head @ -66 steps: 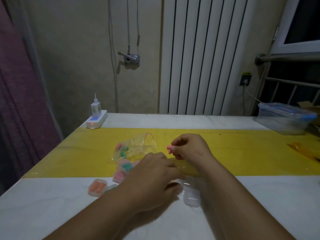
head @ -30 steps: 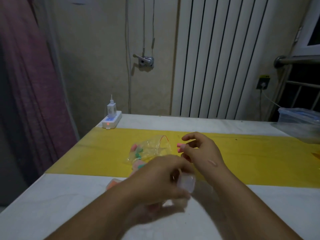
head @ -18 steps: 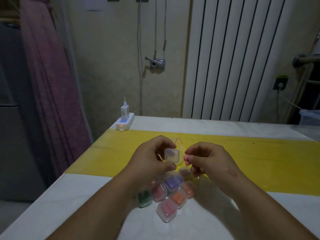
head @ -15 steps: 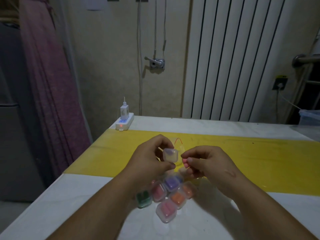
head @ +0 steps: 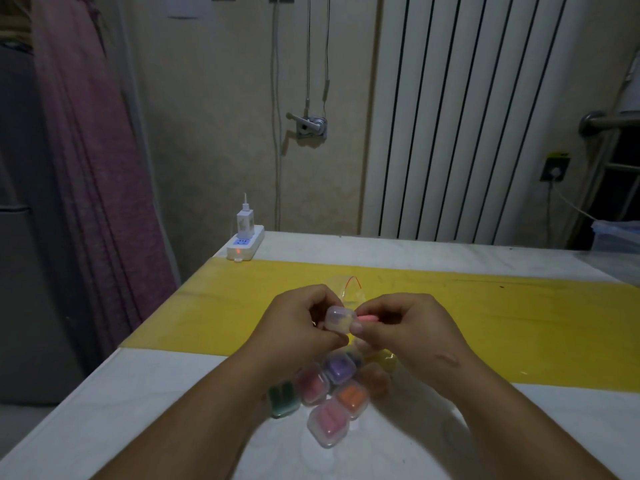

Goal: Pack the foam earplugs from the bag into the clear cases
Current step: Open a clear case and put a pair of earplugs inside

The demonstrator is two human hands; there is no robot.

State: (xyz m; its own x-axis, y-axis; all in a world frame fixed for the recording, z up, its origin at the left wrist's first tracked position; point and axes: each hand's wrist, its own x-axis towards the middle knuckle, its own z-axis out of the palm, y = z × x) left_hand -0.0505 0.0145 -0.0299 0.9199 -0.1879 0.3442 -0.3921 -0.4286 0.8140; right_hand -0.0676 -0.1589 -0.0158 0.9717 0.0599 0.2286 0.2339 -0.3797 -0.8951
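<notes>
The white table (head: 138, 410) fills the lower view, its left edge close to a purple curtain (head: 97, 150), with a ribbed radiator (head: 485, 116) behind. One yellow strip (head: 536, 323) crosses it, bare toward the right. One power strip (head: 245, 247) sits at the far corner. The left hand (head: 298, 327) grips one clear case (head: 339, 318), and the right hand (head: 408, 327) pinches one pink earplug (head: 367, 319) beside it. The bag (head: 349, 292) lies just beyond, and at least six filled cases (head: 327, 422) cluster below.

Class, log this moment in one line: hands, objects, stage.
left hand: holds clear case | right hand: pinches pink earplug beside it | stage: earplug not yet inside | filled cases on table
</notes>
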